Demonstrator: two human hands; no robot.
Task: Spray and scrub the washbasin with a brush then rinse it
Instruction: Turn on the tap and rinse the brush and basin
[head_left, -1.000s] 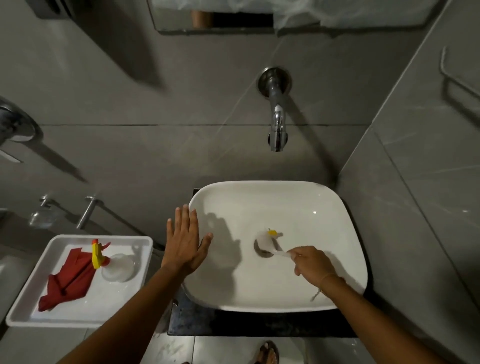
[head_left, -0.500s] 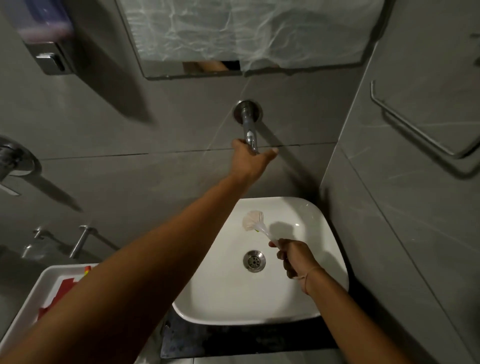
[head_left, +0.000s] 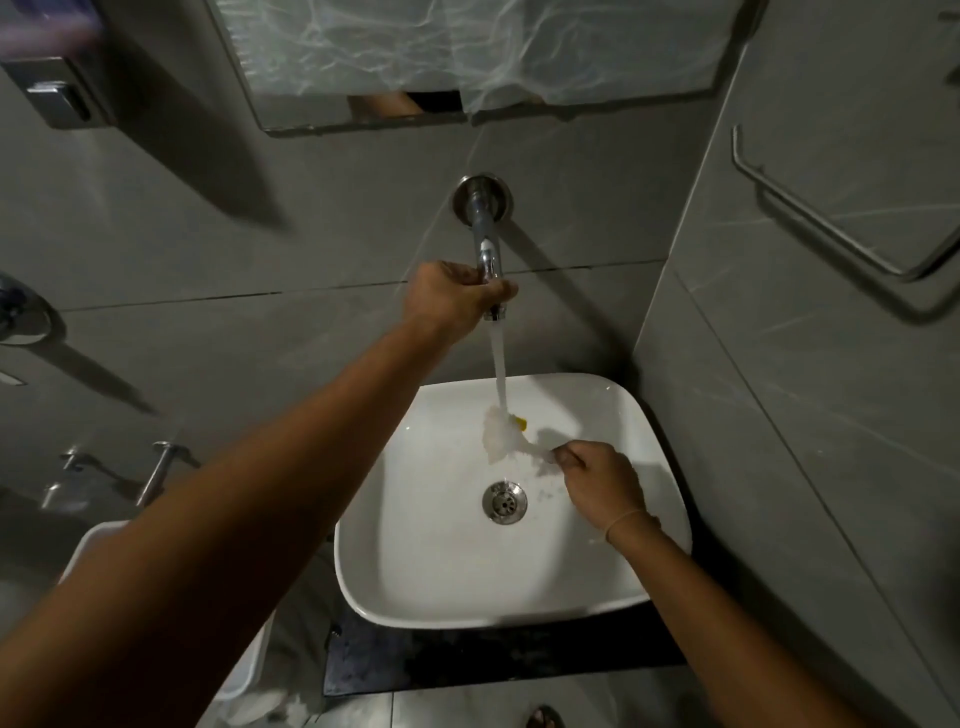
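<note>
A white square washbasin (head_left: 436, 587) sits on a dark counter, with a metal drain (head_left: 504, 502) in its middle. Above it, a chrome wall tap (head_left: 484, 234) sticks out from the grey tiles. My left hand (head_left: 451, 301) is stretched up and shut on the tap's end. A stream of water (head_left: 498, 364) falls from the spout onto the white bristle head of a small brush (head_left: 501, 434), which shows a yellow tip. My right hand (head_left: 597, 480) grips the brush's handle inside the basin, to the right of the drain.
A covered mirror (head_left: 467, 57) hangs above the tap. A soap dispenser (head_left: 57, 98) is at the upper left and a metal towel rail (head_left: 831, 208) on the right wall. A white tray's corner (head_left: 98, 535) shows under my left forearm. Chrome fittings (head_left: 161, 467) project from the left wall.
My left hand has closed on the tap and water now runs. My right hand has brought the brush head under the stream.
</note>
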